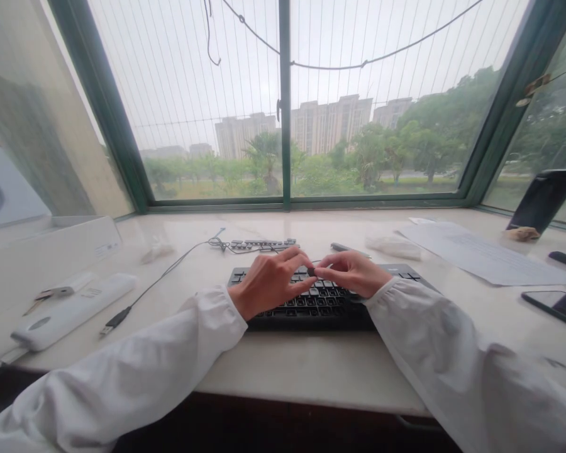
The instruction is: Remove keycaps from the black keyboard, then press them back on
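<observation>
A black keyboard [306, 322] lies on the white sill under both hands, with many of its key positions showing bare sockets. Just above it, my left hand [271, 280] and my right hand [353, 273] meet at the fingertips. Pinched between them is a small dark keycap [311, 272]. Fingers of both hands are closed on it, and its lettering cannot be made out. Loose keycaps [264, 244] are lined up behind the keyboard. A dark, slim pen-like tool [346, 249] lies behind my right hand.
On the left are a USB cable [117, 319], a white power strip [82, 308] and a white box [75, 242]. To the right lie a printed sheet [490, 251] and a phone [559, 307]; another dark device [544, 198] leans by the window. A clear plastic bag [393, 247] sits behind.
</observation>
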Tool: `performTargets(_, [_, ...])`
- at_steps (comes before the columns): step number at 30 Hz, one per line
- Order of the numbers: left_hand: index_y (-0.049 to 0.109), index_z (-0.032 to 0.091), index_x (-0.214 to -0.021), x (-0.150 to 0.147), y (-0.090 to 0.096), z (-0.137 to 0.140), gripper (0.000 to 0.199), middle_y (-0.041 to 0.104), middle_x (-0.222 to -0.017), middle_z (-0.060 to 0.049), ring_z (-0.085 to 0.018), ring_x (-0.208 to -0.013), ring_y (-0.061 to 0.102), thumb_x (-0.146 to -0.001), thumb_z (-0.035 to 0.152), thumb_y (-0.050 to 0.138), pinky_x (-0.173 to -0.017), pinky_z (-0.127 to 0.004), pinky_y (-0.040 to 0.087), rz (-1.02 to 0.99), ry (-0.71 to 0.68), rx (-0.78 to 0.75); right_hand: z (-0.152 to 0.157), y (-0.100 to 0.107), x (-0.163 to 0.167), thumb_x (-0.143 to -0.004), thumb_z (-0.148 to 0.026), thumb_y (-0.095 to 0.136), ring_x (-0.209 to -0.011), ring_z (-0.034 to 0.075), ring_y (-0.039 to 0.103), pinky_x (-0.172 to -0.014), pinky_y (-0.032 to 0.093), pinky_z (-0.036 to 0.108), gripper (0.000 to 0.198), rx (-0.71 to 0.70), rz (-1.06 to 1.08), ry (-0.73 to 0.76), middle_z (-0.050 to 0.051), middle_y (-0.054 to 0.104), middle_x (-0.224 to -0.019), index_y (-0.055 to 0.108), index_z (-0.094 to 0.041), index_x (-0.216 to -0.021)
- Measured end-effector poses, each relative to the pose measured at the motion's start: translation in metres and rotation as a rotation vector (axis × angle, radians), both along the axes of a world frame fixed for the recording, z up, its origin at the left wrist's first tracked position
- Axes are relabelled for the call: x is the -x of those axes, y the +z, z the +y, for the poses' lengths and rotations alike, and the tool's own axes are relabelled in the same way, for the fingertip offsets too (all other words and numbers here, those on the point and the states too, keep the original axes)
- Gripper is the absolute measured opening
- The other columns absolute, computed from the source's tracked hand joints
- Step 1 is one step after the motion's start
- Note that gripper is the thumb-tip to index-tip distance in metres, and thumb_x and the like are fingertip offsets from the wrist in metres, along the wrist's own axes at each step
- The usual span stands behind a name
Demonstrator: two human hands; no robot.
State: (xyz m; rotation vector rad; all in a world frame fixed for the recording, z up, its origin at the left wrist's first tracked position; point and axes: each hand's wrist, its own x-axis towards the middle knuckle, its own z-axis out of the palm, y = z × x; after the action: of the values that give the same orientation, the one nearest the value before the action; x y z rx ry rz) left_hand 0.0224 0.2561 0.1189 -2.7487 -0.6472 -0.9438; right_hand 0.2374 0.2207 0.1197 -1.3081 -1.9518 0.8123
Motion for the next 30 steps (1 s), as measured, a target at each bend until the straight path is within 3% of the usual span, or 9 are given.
performTargets(4, [0.067,0.023,-0.106,0.005,0.001,0.003,0.034,0.068,-0.108,-0.002,-0.015,-0.086,0.067,-0.092,0.05,0.053,-0.073,-0.024,0.05,-0.051,-0.043,0.073,-0.005,0.006,0.0,-0.078,-0.062,0.061,-0.046,0.007,0.022,-0.044,0.013,0.023,0.05,-0.096,0.012,-0.023,-0.01,0.027,-0.048,0.067,-0.014,-0.093])
performTargets(8, [0.072,0.024,-0.099,0.004,-0.003,0.004,0.031,0.07,-0.102,-0.001,-0.013,-0.079,0.064,-0.087,0.05,0.06,-0.069,-0.024,0.047,-0.15,-0.069,0.233,-0.006,0.007,0.0,-0.079,-0.06,0.061,-0.046,0.006,0.021,-0.046,0.014,0.024,0.047,-0.192,-0.04,-0.003,-0.01,0.023,-0.048,0.068,-0.015,-0.088])
performTargets(13, [0.074,0.022,-0.089,-0.001,-0.007,0.0,0.029,0.072,-0.091,-0.001,-0.012,-0.072,0.061,-0.081,0.049,0.069,-0.066,-0.024,0.046,-0.244,-0.123,0.434,-0.004,0.004,-0.004,-0.078,-0.059,0.064,-0.046,0.006,0.019,-0.045,0.012,0.025,0.047,-0.198,-0.09,0.005,-0.01,0.024,-0.047,0.07,-0.015,-0.09])
performTargets(20, [0.073,0.02,-0.086,-0.002,-0.006,-0.001,0.028,0.068,-0.07,0.002,-0.01,-0.061,0.056,-0.08,0.046,0.069,-0.06,-0.023,0.043,-0.297,-0.105,0.599,-0.002,0.003,-0.01,-0.075,-0.059,0.067,-0.045,0.006,0.019,-0.044,0.013,0.024,0.045,-0.229,-0.164,-0.008,-0.01,0.025,-0.046,0.073,-0.018,-0.091])
performTargets(26, [0.074,0.02,-0.086,-0.003,-0.012,0.001,0.026,0.073,-0.083,-0.001,-0.015,-0.078,0.066,-0.077,0.045,0.073,-0.068,-0.025,0.048,-0.353,-0.163,0.657,-0.006,0.004,-0.008,-0.074,-0.059,0.068,-0.045,0.006,0.028,-0.048,0.025,0.023,0.041,-0.355,-0.276,-0.08,-0.009,0.037,-0.047,0.073,-0.021,-0.088])
performTargets(30, [0.073,0.021,-0.088,-0.004,-0.013,0.003,0.027,0.074,-0.08,-0.001,-0.016,-0.08,0.069,-0.075,0.044,0.076,-0.072,-0.027,0.049,-0.357,-0.161,0.71,-0.009,0.004,-0.006,-0.075,-0.061,0.067,-0.044,0.006,0.032,-0.05,0.029,0.022,0.042,-0.426,-0.34,-0.121,-0.008,0.042,-0.048,0.073,-0.023,-0.089])
